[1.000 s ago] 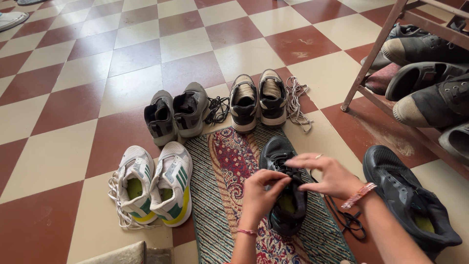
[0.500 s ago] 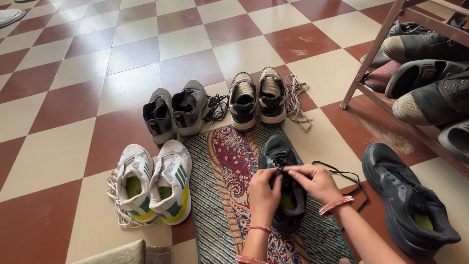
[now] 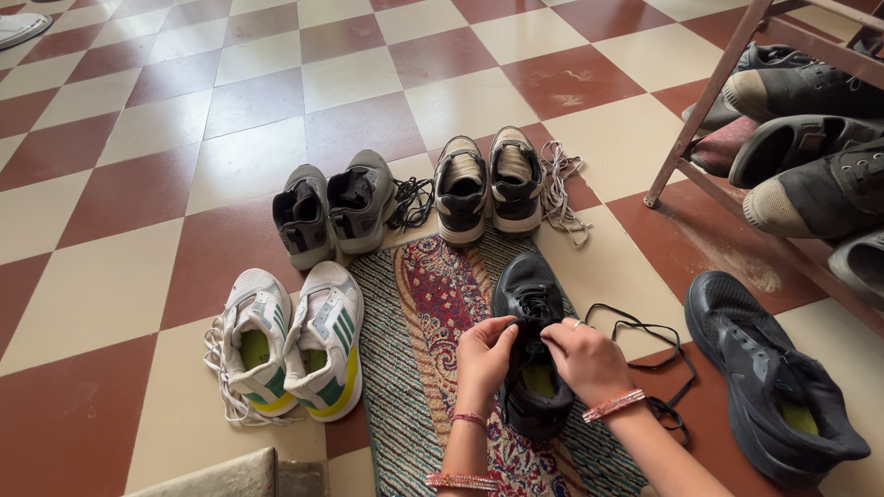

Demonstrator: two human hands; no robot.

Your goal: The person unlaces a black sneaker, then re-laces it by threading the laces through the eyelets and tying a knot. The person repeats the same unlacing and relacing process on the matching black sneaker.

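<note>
Head view: a black shoe [image 3: 529, 354] lies on the patterned rug [image 3: 414, 313], both hands over its tongue. The left hand [image 3: 485, 354] and right hand [image 3: 587, 361] pinch its black lace [image 3: 645, 350], which trails right. Around: one loose black shoe [image 3: 773, 377], three pairs, a shoe rack [image 3: 727, 83]. Half a second ago the lace loop sat higher

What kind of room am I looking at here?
Probably a home entryway: red-and-cream checkered tile floor, a slanted wooden shoe rack holding dark shoes, and a patterned woven rug ringed by pairs of sneakers.
</note>
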